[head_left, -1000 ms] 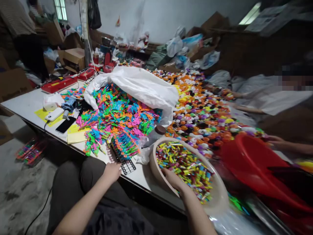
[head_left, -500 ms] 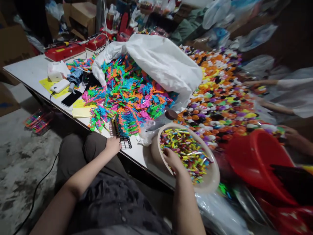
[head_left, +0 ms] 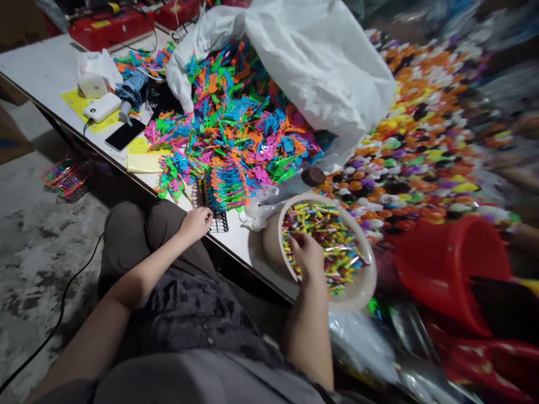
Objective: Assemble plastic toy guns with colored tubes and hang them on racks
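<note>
My left hand is at the table's front edge, its fingers curled on the near end of a black grid rack. Brightly coloured plastic pieces stand in close rows on the rack's far part. Inside a beige tub, my right hand bends its fingers down to many small, mostly yellow and red pieces. Those fingers look closed, but their tips are partly hidden and I cannot make out what is between them. Behind the rack, a heap of neon plastic pieces spills from a white sack.
A phone, a white power bank and a folded umbrella lie to the left. A brown round lid sits behind the tub. At right are a red bucket and a wide spread of colourful pieces, with blurred arms beyond.
The camera has tilted down and closer to the table. My right hand has lifted slightly and shifted from the tub's near left side further over the pieces. My left hand stays at the rack.
</note>
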### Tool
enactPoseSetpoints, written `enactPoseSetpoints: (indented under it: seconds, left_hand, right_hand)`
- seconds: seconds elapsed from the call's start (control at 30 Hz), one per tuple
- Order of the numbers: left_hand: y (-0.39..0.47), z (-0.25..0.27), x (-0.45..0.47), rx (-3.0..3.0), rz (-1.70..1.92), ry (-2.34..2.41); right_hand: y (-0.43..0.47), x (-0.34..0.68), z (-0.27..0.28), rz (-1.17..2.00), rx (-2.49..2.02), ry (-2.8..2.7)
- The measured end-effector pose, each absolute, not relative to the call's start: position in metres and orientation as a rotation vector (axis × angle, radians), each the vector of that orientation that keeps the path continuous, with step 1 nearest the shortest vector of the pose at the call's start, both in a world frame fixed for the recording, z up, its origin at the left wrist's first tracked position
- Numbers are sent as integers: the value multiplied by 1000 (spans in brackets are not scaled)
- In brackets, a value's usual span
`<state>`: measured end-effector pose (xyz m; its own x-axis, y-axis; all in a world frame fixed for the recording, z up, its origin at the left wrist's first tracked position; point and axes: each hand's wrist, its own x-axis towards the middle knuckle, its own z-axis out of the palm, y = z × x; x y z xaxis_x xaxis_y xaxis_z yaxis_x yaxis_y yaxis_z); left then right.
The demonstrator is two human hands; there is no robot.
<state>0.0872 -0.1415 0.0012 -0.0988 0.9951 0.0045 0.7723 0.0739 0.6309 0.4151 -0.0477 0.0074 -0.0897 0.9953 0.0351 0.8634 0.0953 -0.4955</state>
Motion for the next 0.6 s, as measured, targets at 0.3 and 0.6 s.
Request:
enactPoseSetpoints:
  seconds: [0.3,0.6]
  left_hand:
    - [-137,-3,93,1873,606,1910]
    - [-139,-2,88,1770,880,1831]
  right_hand:
    - [-46,392,48,312,-1622,-1815]
    - [59,273,39,103,-1504,-2633]
